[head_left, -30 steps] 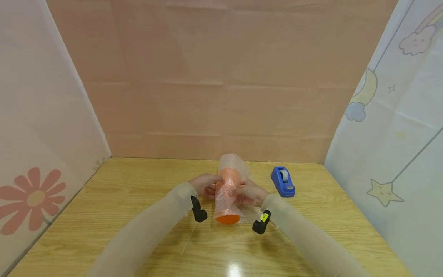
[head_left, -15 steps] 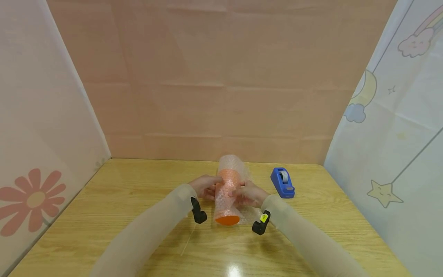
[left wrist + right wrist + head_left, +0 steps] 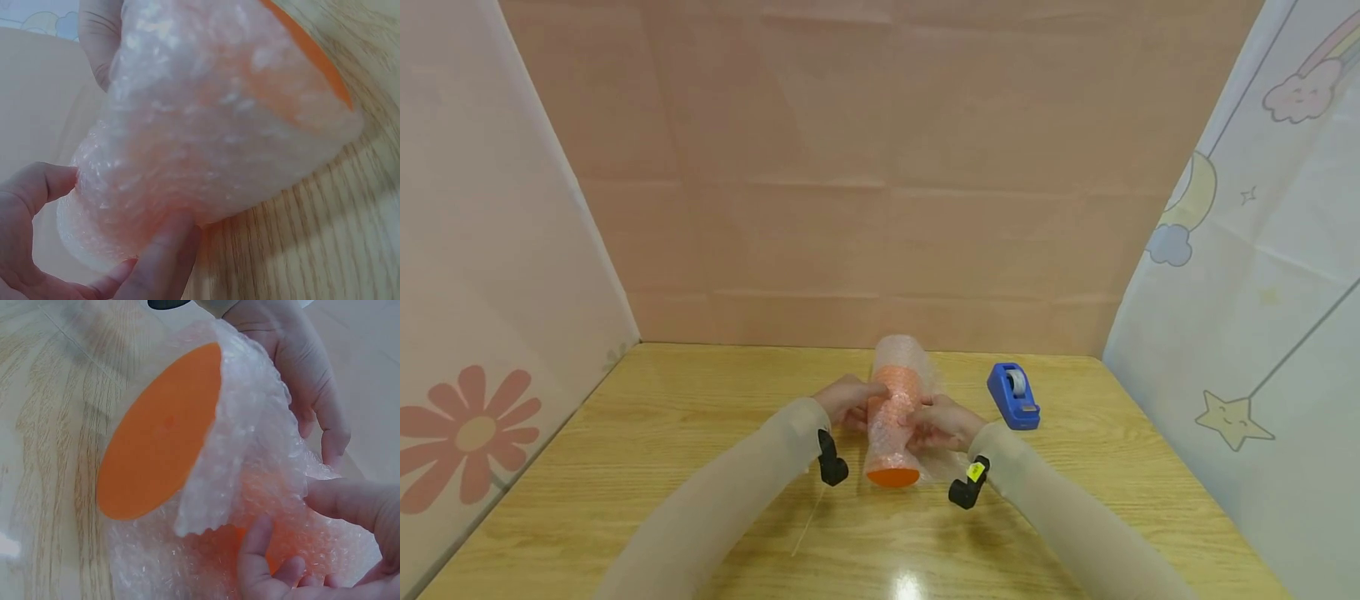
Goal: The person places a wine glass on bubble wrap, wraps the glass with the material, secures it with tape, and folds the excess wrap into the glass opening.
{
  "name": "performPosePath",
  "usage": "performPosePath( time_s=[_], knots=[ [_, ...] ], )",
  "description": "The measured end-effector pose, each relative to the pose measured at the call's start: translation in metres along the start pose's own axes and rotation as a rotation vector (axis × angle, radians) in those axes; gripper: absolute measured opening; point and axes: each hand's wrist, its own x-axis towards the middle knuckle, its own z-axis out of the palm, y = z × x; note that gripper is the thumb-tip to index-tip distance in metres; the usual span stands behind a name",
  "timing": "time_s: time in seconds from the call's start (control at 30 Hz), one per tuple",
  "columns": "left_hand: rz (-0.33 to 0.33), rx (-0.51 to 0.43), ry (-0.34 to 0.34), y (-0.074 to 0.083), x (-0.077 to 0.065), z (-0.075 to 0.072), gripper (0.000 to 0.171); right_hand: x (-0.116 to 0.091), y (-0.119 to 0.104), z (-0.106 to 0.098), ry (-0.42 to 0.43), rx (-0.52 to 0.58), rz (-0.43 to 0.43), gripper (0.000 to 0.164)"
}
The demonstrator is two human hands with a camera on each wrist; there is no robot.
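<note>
An orange vase-like object (image 3: pixel 162 431) lies wrapped in clear bubble wrap (image 3: pixel 898 352), its flat oval end facing me. At the far end the wrap reaches beyond the orange part. My left hand (image 3: pixel 848 402) grips the left side of the roll, thumb on top; the left wrist view shows its thumb and fingers against the bubbles. From the right, my right hand (image 3: pixel 946 422) holds the roll, with curled fingers (image 3: pixel 255 547) at the wrap. A loose part of the sheet spreads on the table below that hand. The object's far end is hidden.
A blue tape dispenser (image 3: pixel 1015 396) with a roll of tape stands to the right of the bundle on the wooden table (image 3: pixel 715 375). A peach-coloured backdrop rises behind, and patterned white sheets flank both sides. A thin pale strip (image 3: pixel 808 521) lies near my left forearm.
The wrapped bundle and both hands have shifted very slightly to the right. Both hands keep their hold, and the tape dispenser stays in place.
</note>
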Motion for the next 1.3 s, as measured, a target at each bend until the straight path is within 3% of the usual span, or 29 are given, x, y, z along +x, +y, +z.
performPosePath(
  time_s=[0.47, 0.67, 1.03, 1.3],
  knots=[
    [0.053, 0.048, 0.008, 0.004, -0.005, 0.001, 0.038, -0.003, 0.002, -0.001, -0.080, 0.146, 0.003, 0.044],
    [0.052, 0.050, 0.022, 0.004, -0.004, 0.003, 0.042, -0.003, 0.005, -0.005, -0.098, 0.142, -0.013, 0.026],
    [0.092, 0.053, 0.019, 0.005, -0.009, 0.006, 0.038, -0.003, 0.007, -0.009, -0.074, 0.176, 0.014, 0.024],
    [0.127, 0.085, 0.032, 0.005, -0.006, 0.009, 0.038, -0.004, 0.008, -0.010, -0.092, 0.095, 0.000, 0.009]
  ],
)
